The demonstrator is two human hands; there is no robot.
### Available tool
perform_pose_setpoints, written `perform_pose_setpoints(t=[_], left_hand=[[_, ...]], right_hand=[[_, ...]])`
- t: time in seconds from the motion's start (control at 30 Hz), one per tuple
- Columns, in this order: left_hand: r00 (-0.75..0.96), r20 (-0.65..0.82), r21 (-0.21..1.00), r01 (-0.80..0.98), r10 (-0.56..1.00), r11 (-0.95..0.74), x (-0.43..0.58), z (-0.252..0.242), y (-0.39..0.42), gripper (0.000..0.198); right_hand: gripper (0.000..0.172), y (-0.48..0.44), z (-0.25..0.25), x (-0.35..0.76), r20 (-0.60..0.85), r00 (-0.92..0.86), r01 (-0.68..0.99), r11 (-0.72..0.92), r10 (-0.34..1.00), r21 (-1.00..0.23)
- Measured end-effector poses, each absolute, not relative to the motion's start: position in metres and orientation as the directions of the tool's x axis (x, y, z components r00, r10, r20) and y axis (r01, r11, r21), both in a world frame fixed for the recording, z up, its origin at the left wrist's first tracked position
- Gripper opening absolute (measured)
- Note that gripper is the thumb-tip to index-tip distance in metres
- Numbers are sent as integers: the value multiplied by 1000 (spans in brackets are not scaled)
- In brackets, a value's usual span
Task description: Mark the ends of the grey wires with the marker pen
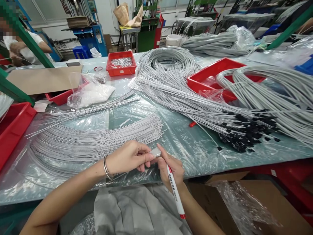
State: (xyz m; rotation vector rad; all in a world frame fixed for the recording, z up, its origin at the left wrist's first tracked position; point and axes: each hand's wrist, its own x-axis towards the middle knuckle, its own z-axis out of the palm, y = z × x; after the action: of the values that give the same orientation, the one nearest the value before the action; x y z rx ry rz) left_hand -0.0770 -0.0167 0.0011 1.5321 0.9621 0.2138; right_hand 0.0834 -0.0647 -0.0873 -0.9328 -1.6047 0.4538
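Observation:
Near the table's front edge, my left hand (133,156) pinches a small pale flat piece (155,151) between thumb and fingers. My right hand (172,168) meets it from the other side, its thumb and forefinger at the piece's right end. A white marker with red ends (175,192) is also held in my right hand, slanting down toward my lap. Just beyond my hands lies a fanned bundle of thin grey wires (102,140), its cut ends pointing right. What is on the small piece is too small to read.
Coiled grey cables (168,65) reach right to black-tipped ends (246,130). A red tray (121,72) holds small metal parts; a larger red tray (207,73) lies among cables. Left are a plastic bag (93,93) and red bin (14,127). A person (29,45) is at far left.

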Motion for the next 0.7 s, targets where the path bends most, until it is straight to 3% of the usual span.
perform_pose_setpoints(t=[0.27,0.47,0.6,0.7], left_hand=[[680,-364,907,416,637,74,-70,-1,-14,34],[699,-391,856,515,598,-42,-71,-1,-13,33],[745,-433,799,578,507,-167,-66,5,-15,31],[750,-425,771,593,507,-231,-62,8,-16,30]], right_hand=[[53,-69,-83,88,655,-11,391,606,756,-692],[24,-63,-81,108,323,-194,180,357,926,-917],[40,-57,-77,112,238,-353,178,315,905,-932],[40,-56,-75,110,238,-363,195,323,901,-926]])
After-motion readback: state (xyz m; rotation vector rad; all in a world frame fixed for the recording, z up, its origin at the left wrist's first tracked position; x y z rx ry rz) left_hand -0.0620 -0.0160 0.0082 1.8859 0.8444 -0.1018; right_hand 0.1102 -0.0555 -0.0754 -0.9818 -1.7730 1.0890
